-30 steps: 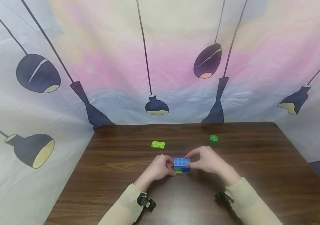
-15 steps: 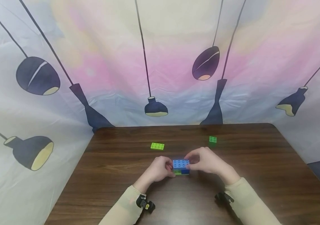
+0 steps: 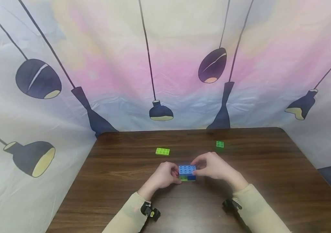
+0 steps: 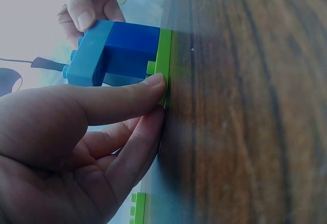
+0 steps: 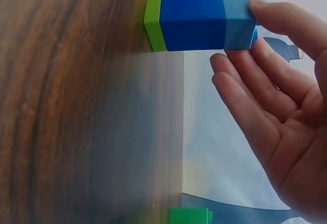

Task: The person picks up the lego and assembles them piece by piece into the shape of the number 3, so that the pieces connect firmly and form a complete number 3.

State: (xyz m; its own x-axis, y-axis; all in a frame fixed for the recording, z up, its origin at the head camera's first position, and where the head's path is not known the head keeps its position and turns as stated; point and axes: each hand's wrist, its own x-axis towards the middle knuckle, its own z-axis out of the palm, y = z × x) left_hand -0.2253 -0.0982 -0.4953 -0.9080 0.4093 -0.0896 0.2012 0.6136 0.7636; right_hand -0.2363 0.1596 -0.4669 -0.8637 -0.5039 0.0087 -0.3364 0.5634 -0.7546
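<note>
A small stack of toy building bricks stands on the table between both hands. Its top is a light blue brick [image 3: 186, 170] with two rows of studs. Below that sits a dark blue brick [image 4: 133, 48], on a flat lime green plate [image 4: 163, 55] at the bottom. Thumb and fingers of my left hand [image 3: 165, 174] pinch the plate's left end, where part of the studded surface shows bare. From the right, my right hand [image 3: 213, 165] holds the light blue brick at its right end between thumb and fingers. The stack's far side is hidden in the head view.
Behind the left hand lies a loose lime green plate [image 3: 162, 151] with studs up. A small green brick [image 3: 219, 144] stands farther back on the right. The brown wooden table [image 3: 119, 194] ends at a lamp-patterned fabric backdrop [image 3: 124, 64].
The head view has shifted slightly, moving the scene a little down and left. Both hands keep the same hold on the bricks, with no visible movement of the stack.
</note>
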